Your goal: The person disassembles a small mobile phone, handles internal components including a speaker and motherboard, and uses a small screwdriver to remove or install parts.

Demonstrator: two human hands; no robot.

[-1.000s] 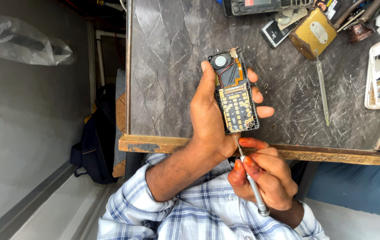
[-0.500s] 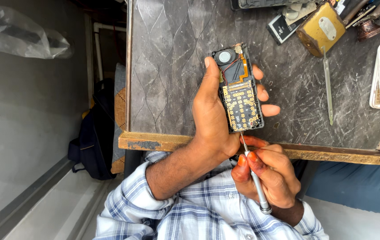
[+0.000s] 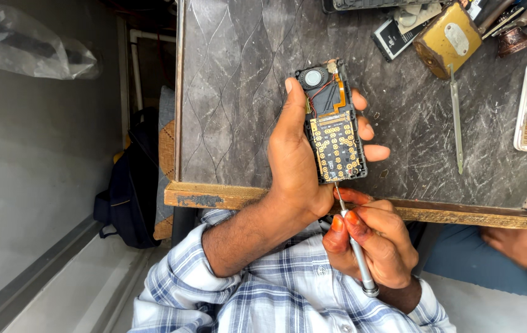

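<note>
Here a slim silver metal screwdriver (image 3: 354, 245) is pinched in the right hand (image 3: 377, 246), tip now set at the lower edge of the opened black phone with gold keypad board (image 3: 332, 126). That phone is clamped in the left hand (image 3: 297, 163), lifted slightly higher over the dark marbled tabletop (image 3: 232, 92); beyond lies a brass-yellow case (image 3: 447, 40).

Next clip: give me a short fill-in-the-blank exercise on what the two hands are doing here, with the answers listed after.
1. The left hand grips an opened black phone body with a gold keypad circuit board, held above the dark marbled ____.
2. The right hand holds a slim silver ____ by its shaft.
3. The tool's tip meets the phone at its ____ end, nearest the wooden table edge.
4. The sleeves are a blue and white ____ pattern.

Missing words: table; screwdriver; lower; checked
</note>
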